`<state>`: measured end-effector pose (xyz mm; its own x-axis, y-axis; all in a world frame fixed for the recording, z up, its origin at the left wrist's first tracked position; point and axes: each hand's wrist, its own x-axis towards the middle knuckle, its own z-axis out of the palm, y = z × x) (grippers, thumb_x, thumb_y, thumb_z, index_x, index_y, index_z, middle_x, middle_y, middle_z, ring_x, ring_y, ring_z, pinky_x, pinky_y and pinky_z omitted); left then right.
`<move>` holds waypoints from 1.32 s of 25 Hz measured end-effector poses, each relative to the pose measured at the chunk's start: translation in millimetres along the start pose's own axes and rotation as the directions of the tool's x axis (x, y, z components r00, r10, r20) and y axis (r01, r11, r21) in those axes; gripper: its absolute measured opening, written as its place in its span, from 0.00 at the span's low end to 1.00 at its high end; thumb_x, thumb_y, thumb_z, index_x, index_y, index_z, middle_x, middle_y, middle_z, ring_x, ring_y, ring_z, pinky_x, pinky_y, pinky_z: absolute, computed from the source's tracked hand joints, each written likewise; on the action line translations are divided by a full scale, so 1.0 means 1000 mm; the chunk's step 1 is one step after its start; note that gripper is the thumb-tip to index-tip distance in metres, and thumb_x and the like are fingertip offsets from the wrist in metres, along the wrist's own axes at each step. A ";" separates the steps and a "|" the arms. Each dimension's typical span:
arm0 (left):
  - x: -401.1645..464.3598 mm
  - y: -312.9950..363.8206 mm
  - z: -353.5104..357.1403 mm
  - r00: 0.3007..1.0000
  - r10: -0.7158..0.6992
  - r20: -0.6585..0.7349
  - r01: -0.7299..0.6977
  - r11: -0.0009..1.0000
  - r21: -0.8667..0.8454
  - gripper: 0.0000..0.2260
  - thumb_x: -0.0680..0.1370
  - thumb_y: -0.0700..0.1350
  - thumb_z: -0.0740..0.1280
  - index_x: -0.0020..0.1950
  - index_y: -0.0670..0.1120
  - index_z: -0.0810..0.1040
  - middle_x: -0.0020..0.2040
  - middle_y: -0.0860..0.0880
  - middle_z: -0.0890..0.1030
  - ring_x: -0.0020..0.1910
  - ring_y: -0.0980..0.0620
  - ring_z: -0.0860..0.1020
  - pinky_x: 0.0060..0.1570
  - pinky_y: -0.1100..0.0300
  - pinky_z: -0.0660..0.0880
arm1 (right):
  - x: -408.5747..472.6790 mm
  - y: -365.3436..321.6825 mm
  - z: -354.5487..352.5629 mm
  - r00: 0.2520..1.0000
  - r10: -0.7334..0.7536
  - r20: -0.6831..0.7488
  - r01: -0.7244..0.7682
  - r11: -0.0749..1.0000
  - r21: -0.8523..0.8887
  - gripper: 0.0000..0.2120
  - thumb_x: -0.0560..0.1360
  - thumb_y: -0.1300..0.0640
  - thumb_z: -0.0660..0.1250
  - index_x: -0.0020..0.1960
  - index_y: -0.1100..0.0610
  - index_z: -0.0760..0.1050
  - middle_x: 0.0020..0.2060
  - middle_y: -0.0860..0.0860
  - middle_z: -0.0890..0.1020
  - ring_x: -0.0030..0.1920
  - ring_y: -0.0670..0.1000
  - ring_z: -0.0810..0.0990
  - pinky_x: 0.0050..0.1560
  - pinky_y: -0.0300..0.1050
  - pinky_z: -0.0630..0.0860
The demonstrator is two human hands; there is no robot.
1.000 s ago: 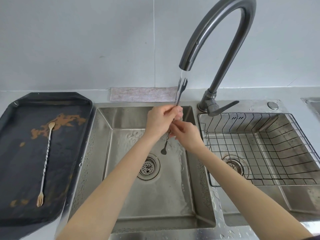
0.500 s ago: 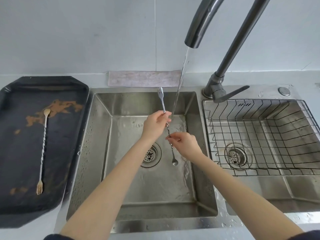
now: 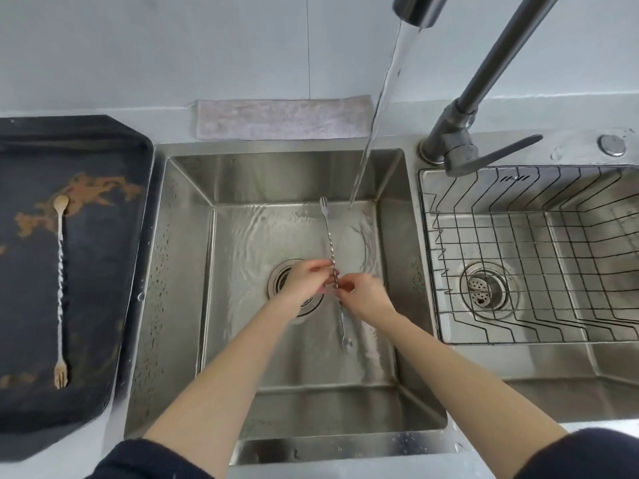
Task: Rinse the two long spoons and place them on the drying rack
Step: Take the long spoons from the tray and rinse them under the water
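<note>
The fingers (image 3: 320, 271) of the left hand (image 3: 304, 283) pinch the twisted middle of the silver spoon (image 3: 332, 267) from its left side, and those of the right hand (image 3: 366, 295) close on the same stretch of shaft from the right, just below. Both hands therefore grip the one utensil, held over the floor of the left sink basin (image 3: 179, 271), above and beside the drain.

The spoon is a thin metal rod, stiff and probably light, and with water running it is likely slick. The spiral twist along its centre gives the best purchase, so the middle is the sensible place to hold. The ends are smoother and would slip more easily.

Its long axis runs nearly straight away from the person, tilted only slightly. The small forked end points to the back wall of the basin, close to where the water stream (image 3: 377, 108) from the faucet (image 3: 415, 8) lands; the bowl end points back toward the person.

The second spoon (image 3: 61, 288), pale gold, lies well apart on the dark tray (image 3: 131, 340) on the bench at the left, among brown stains. It lies on the same line but reversed, bowl far and fork near. The wire drying rack (image 3: 518, 305) sits empty in the right basin.
</note>
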<state>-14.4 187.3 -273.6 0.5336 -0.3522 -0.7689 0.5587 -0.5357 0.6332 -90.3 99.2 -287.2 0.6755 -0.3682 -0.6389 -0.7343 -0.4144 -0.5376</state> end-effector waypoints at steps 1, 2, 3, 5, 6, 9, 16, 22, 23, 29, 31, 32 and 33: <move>0.005 -0.005 0.000 1.000 -0.020 0.013 0.020 1.000 0.005 0.15 0.78 0.35 0.59 0.64 0.38 0.72 0.60 0.39 0.78 0.36 0.60 0.77 0.37 0.68 0.71 | 0.004 0.003 0.004 1.000 0.017 0.013 -0.017 1.000 -0.011 0.10 0.74 0.59 0.62 0.50 0.58 0.81 0.47 0.61 0.84 0.51 0.61 0.81 0.53 0.48 0.77; 0.010 -0.010 0.001 0.999 -0.037 0.021 0.036 0.999 0.021 0.15 0.78 0.36 0.59 0.64 0.39 0.72 0.60 0.39 0.79 0.40 0.56 0.78 0.39 0.67 0.71 | 0.008 0.005 0.007 0.999 0.032 0.028 -0.031 0.999 -0.030 0.10 0.73 0.59 0.62 0.49 0.57 0.81 0.47 0.61 0.84 0.51 0.62 0.81 0.53 0.49 0.77; 0.013 -0.014 0.001 0.999 -0.049 0.024 0.048 0.998 0.042 0.15 0.77 0.36 0.59 0.64 0.40 0.73 0.57 0.39 0.79 0.44 0.52 0.78 0.40 0.65 0.70 | 0.010 0.007 0.010 0.998 0.046 0.040 -0.044 0.998 -0.053 0.11 0.73 0.60 0.62 0.50 0.57 0.81 0.48 0.61 0.84 0.52 0.62 0.80 0.54 0.50 0.77; 0.018 -0.021 0.001 0.998 -0.056 0.029 0.054 0.995 0.085 0.13 0.77 0.36 0.60 0.59 0.43 0.76 0.50 0.42 0.79 0.49 0.49 0.75 0.43 0.61 0.70 | 0.014 0.010 0.013 0.997 0.063 0.051 -0.058 0.994 -0.094 0.13 0.73 0.60 0.61 0.54 0.56 0.79 0.52 0.61 0.82 0.54 0.61 0.79 0.56 0.50 0.77; 0.021 -0.025 0.001 0.997 -0.062 0.038 0.058 0.993 0.105 0.12 0.77 0.37 0.60 0.55 0.47 0.77 0.47 0.43 0.79 0.49 0.49 0.75 0.44 0.60 0.70 | 0.016 0.011 0.015 0.996 0.066 0.056 -0.060 0.993 -0.101 0.13 0.74 0.61 0.61 0.56 0.56 0.78 0.54 0.60 0.82 0.56 0.61 0.79 0.57 0.50 0.77; 0.028 -0.031 0.004 0.993 -0.104 0.049 0.100 0.991 0.087 0.12 0.77 0.38 0.59 0.45 0.54 0.75 0.43 0.48 0.79 0.41 0.54 0.77 0.39 0.65 0.71 | 0.020 0.017 0.020 0.996 0.066 0.060 -0.059 0.992 -0.112 0.14 0.75 0.62 0.60 0.59 0.57 0.76 0.55 0.61 0.82 0.56 0.62 0.78 0.57 0.50 0.77; 0.039 -0.045 0.005 0.984 -0.173 0.044 0.167 0.979 0.115 0.11 0.77 0.40 0.58 0.46 0.51 0.79 0.46 0.44 0.79 0.49 0.47 0.76 0.47 0.57 0.70 | 0.025 0.016 0.031 0.989 0.087 0.120 -0.066 0.984 -0.166 0.18 0.75 0.66 0.57 0.63 0.57 0.73 0.57 0.60 0.80 0.60 0.61 0.76 0.61 0.50 0.74; 0.036 -0.047 0.000 0.994 -0.095 0.062 0.073 0.956 0.283 0.16 0.77 0.41 0.58 0.64 0.44 0.73 0.63 0.40 0.77 0.62 0.43 0.75 0.59 0.56 0.70 | 0.022 0.013 0.026 0.983 0.116 0.140 -0.091 0.981 -0.171 0.19 0.76 0.62 0.56 0.66 0.54 0.72 0.60 0.60 0.79 0.62 0.61 0.75 0.63 0.48 0.73; 0.034 -0.046 -0.002 0.996 -0.068 0.062 0.041 0.934 0.354 0.17 0.77 0.41 0.59 0.66 0.43 0.72 0.65 0.41 0.75 0.65 0.44 0.73 0.64 0.56 0.69 | 0.021 0.012 0.024 0.983 0.118 0.140 -0.093 0.980 -0.174 0.19 0.76 0.61 0.56 0.66 0.54 0.72 0.60 0.60 0.79 0.62 0.60 0.76 0.63 0.48 0.73; 0.016 -0.040 -0.024 0.991 0.134 0.031 -0.119 0.727 0.676 0.16 0.76 0.45 0.61 0.63 0.44 0.73 0.63 0.44 0.77 0.63 0.43 0.73 0.60 0.55 0.70 | 0.006 -0.009 0.011 0.985 0.080 0.151 -0.044 0.972 -0.229 0.21 0.75 0.58 0.59 0.68 0.52 0.70 0.63 0.58 0.77 0.63 0.60 0.74 0.67 0.52 0.71; 0.005 -0.033 -0.038 0.981 0.192 0.006 -0.132 0.650 0.748 0.17 0.75 0.46 0.61 0.63 0.45 0.72 0.63 0.44 0.77 0.62 0.43 0.74 0.60 0.52 0.72 | -0.004 -0.021 0.007 0.987 0.038 0.155 0.008 0.958 -0.287 0.22 0.75 0.59 0.60 0.69 0.52 0.69 0.65 0.58 0.76 0.65 0.60 0.73 0.67 0.53 0.70; -0.001 -0.029 -0.044 0.975 0.221 -0.005 -0.130 0.593 0.795 0.18 0.76 0.47 0.61 0.65 0.46 0.71 0.63 0.44 0.76 0.63 0.43 0.73 0.61 0.50 0.72 | -0.008 -0.028 0.005 0.988 0.014 0.153 0.036 0.947 -0.319 0.22 0.75 0.59 0.60 0.69 0.52 0.68 0.66 0.57 0.75 0.65 0.59 0.73 0.68 0.52 0.70; -0.007 -0.023 -0.052 0.965 0.260 -0.014 -0.127 0.519 0.845 0.19 0.76 0.48 0.61 0.67 0.46 0.69 0.64 0.44 0.75 0.64 0.43 0.73 0.61 0.49 0.71 | -0.013 -0.036 0.004 0.989 -0.017 0.148 0.068 0.935 -0.348 0.22 0.75 0.58 0.61 0.69 0.52 0.67 0.66 0.56 0.74 0.66 0.59 0.73 0.68 0.52 0.69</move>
<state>1.6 241.8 -278.6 0.6696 -0.4684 -0.5763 -0.3145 -0.8818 0.3514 -72.9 121.7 -262.1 0.6706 -0.2340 -0.7039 -0.6172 -0.7024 -0.3545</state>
